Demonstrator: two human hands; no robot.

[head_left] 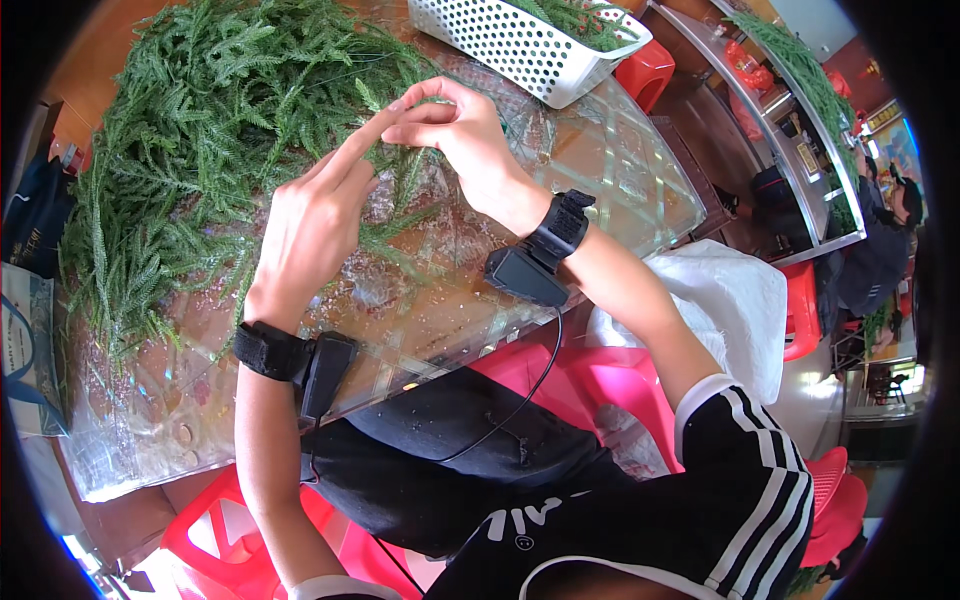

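My left hand (318, 208) and my right hand (462, 138) meet over the table, fingertips pinched together. Between them is a green artificial pine sprig (367, 95); its light tip pokes up past my left fingers and needled stems hang below. The exact grip point is hidden behind the fingers. Just beyond and to the left lies a big heap of green artificial pine branches (220, 120), spreading to the table's left side. Each wrist wears a black strap with a small box.
A white perforated basket (510, 48) holding more green branches stands at the far edge of the plastic-covered table (400, 335). Pale flecks litter the cover. A white sack (725, 315) and pink stool (625, 385) are to the right, a red stool (225, 535) at lower left.
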